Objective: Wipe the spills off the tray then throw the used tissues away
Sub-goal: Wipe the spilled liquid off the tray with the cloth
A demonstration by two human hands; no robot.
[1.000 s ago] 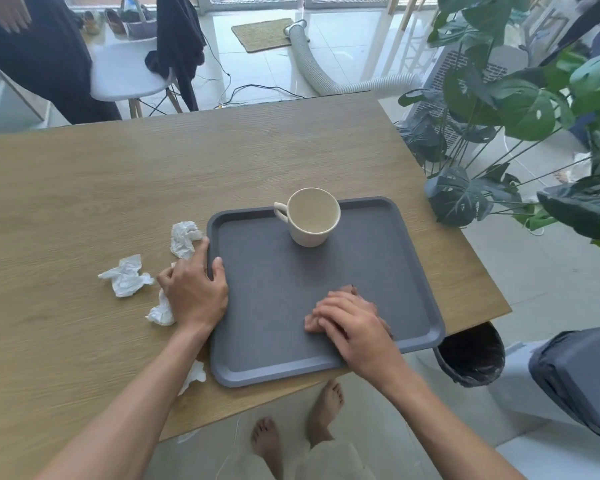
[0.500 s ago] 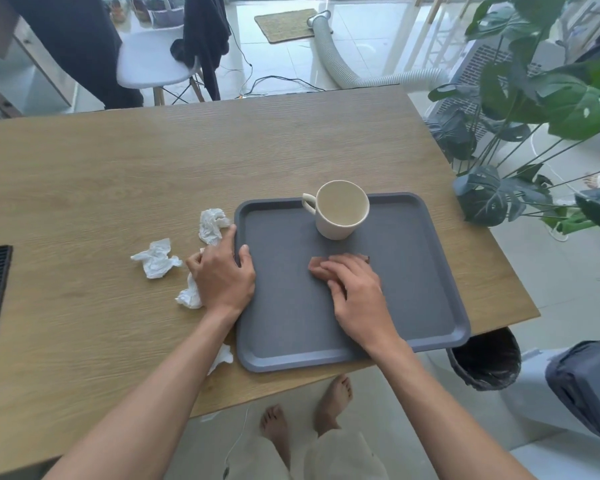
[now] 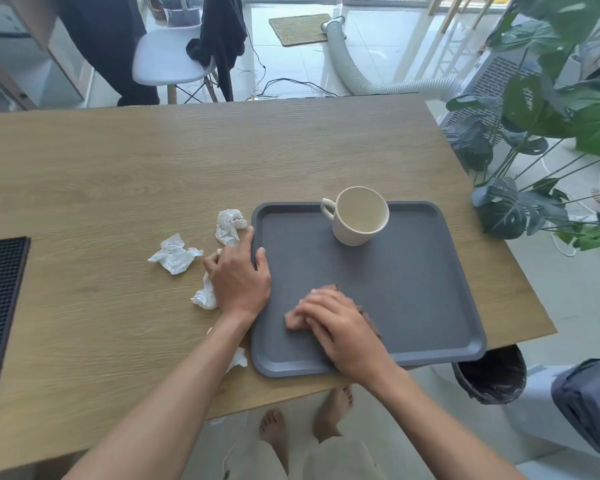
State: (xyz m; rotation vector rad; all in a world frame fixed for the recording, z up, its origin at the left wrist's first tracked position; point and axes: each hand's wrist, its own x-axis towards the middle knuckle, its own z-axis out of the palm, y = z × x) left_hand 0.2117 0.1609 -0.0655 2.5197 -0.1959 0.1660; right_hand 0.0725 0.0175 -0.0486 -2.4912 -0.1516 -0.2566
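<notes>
Mid-wipe on dark grey rectangular plastic tray [image 3: 413,289]. Pressing brown-stained tissue wad [image 3: 293,320] onto tray's near-left floor with right hand [image 3: 343,327], fingers laid over it, unclenched. Pinching tray's left rim with left hand [image 3: 238,278]. Left of tray, on wooden desk [image 3: 153,168]: crumpled white tissues [image 3: 175,254], unbinned. Below tray's near-right corner: black-lined bin [image 3: 489,375]. Judged about halfway; no puddle seen. Left to do: gathering and binning.

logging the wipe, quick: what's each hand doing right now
left hand: thumb and finger hold the tray rim
right hand: open, pressing the stained tissue flat
</notes>
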